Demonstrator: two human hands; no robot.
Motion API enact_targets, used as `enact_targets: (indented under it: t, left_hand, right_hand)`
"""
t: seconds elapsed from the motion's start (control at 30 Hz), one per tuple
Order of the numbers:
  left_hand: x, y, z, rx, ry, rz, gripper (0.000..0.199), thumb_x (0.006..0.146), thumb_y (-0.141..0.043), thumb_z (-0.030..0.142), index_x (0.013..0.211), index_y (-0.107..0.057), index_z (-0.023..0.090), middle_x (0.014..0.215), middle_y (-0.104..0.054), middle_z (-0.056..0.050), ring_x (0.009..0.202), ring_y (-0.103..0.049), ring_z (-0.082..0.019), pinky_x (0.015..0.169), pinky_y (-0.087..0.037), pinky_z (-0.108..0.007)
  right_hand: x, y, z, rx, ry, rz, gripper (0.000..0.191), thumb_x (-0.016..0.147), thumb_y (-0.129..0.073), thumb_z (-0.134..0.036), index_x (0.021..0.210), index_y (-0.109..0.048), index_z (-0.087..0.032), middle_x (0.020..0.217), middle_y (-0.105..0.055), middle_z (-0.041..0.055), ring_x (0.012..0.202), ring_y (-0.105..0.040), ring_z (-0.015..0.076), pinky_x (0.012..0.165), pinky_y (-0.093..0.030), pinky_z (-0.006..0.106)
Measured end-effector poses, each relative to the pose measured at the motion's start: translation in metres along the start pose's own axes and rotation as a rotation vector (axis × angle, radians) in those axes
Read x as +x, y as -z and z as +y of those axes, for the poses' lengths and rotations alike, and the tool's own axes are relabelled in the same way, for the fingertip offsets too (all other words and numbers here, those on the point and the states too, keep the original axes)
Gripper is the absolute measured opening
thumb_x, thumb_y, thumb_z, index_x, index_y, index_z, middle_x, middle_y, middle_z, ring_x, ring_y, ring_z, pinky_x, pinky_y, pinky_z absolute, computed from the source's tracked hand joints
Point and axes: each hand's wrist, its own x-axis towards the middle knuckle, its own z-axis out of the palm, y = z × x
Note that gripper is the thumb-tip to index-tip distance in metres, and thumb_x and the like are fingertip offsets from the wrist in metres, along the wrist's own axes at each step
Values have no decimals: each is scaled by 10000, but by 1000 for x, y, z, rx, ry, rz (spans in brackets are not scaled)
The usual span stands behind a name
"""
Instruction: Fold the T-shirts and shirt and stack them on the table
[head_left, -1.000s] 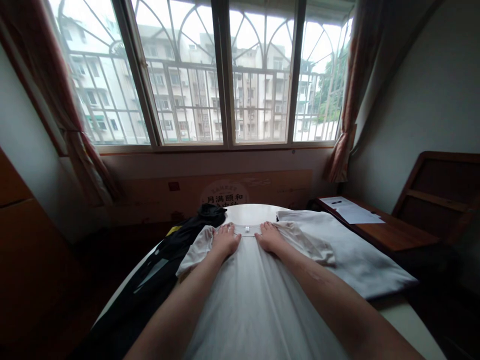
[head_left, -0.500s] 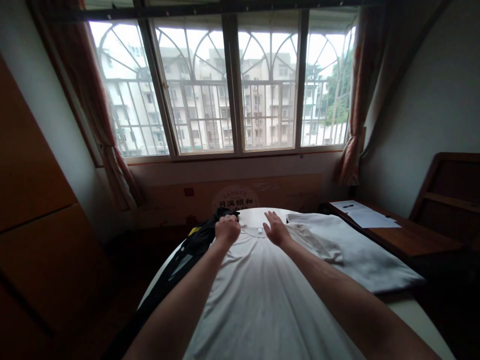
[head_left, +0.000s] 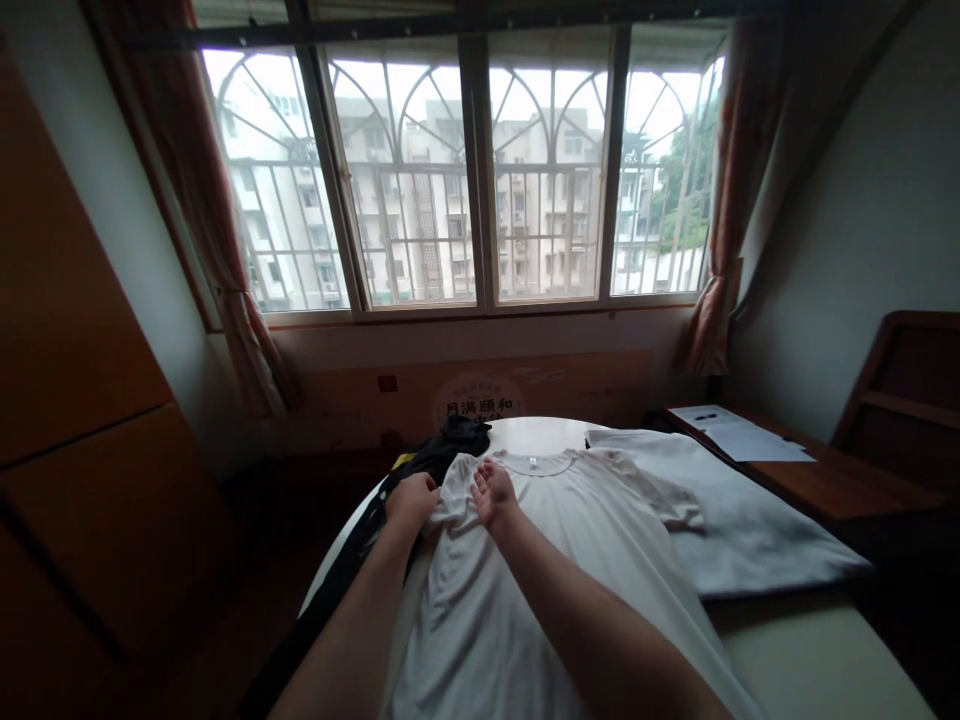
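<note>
A white T-shirt (head_left: 547, 570) lies spread on a white rounded table (head_left: 817, 640), its neckline at the far end and its hem towards me. My left hand (head_left: 412, 497) is closed at the edge of the shirt's left sleeve, fingers pinching the fabric. Over the left shoulder of the shirt is my right hand (head_left: 495, 492), palm turned partly up and fingers loosely apart, holding nothing. Creases run down the shirt's left side. Dark clothing (head_left: 457, 440) lies along the table's left edge, partly hidden behind my left arm.
A folded pale grey cloth (head_left: 757, 520) lies right of the shirt, partly under its right sleeve. Papers (head_left: 750, 437) rest on a wooden desk (head_left: 847, 485) at right. A wooden chair (head_left: 907, 400) stands beyond it. Barred windows (head_left: 547, 230) and curtains (head_left: 709, 320) are ahead.
Both hands have moved from the neckline leftwards and nearer to me, to the left sleeve and shoulder. The left sleeve now lies drawn out to the left. The view has shifted slightly.
</note>
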Motion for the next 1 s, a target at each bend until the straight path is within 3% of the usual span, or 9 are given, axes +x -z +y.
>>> enact_targets:
  t: [0.2, 0.37, 0.43, 0.5, 0.57, 0.67, 0.83, 1.0]
  left_hand:
    - [-9, -14, 14, -33, -23, 63, 281, 832, -585, 424, 878, -752, 202, 1054, -750, -143, 1036, -673, -336, 810, -502, -394]
    - [-5, -16, 18, -192, -28, 139, 198, 830, -598, 364, 828, -729, 217, 964, -761, -100, 968, -685, -279, 807, -494, -347]
    - [3, -12, 14, -300, -2, 194, 213, 860, -560, 373, 862, -705, 217, 910, -759, -69, 887, -696, -232, 758, -499, -298]
    - [13, -5, 7, -408, 53, 273, 259, 904, -476, 365, 913, -674, 198, 906, -748, -61, 849, -696, -199, 731, -505, -267]
    - [22, 2, -3, -492, 124, 365, 297, 925, -407, 345, 956, -644, 168, 927, -733, -76, 850, -693, -194, 731, -512, -263]
    - [30, 9, -18, -572, 211, 471, 270, 909, -425, 337, 964, -618, 157, 926, -714, -88, 862, -688, -215, 753, -517, -286]
    - [33, 1, -37, -645, 296, 520, 164, 880, -522, 303, 945, -610, 180, 906, -701, -82, 879, -683, -239, 813, -519, -331]
    - [41, -17, -48, -700, 370, 447, 230, 876, -566, 265, 1071, -599, 148, 1028, -710, -114, 935, -694, -214, 821, -535, -299]
  right_hand:
    - [-3, -2, 18, 82, -30, -68, 615, 955, -65, -147, 1537, -252, -220, 1333, -592, 189, 1260, -587, 229, 955, -514, 432]
    - [-6, 8, 24, 138, -17, -116, 619, 965, -56, -192, 1567, -182, -267, 1352, -577, 171, 1292, -560, 214, 976, -494, 442]
    - [-8, 9, 23, 311, -68, -104, 599, 977, -60, -253, 1550, -233, -265, 1364, -570, 169, 1276, -569, 215, 973, -496, 433]
    - [-9, 8, 22, 651, -182, -62, 568, 984, -107, -352, 1503, -322, -269, 1354, -578, 153, 1238, -591, 215, 967, -498, 416]
    - [-10, 7, 20, 1025, -320, -8, 519, 966, -237, -439, 1428, -417, -282, 1295, -608, 123, 1181, -617, 213, 972, -488, 399]
    - [-11, 5, 17, 1343, -444, 35, 446, 914, -429, -443, 1326, -502, -287, 1184, -635, 79, 1129, -629, 201, 1001, -451, 375]
    - [-12, 8, 15, 1504, -466, 45, 411, 891, -494, -415, 1281, -526, -292, 1136, -627, 77, 1192, -601, 214, 1044, -411, 399]
    - [-12, 10, 14, 1544, -443, 54, 458, 873, -518, -413, 1313, -508, -286, 1176, -606, 96, 1250, -565, 226, 1077, -388, 405]
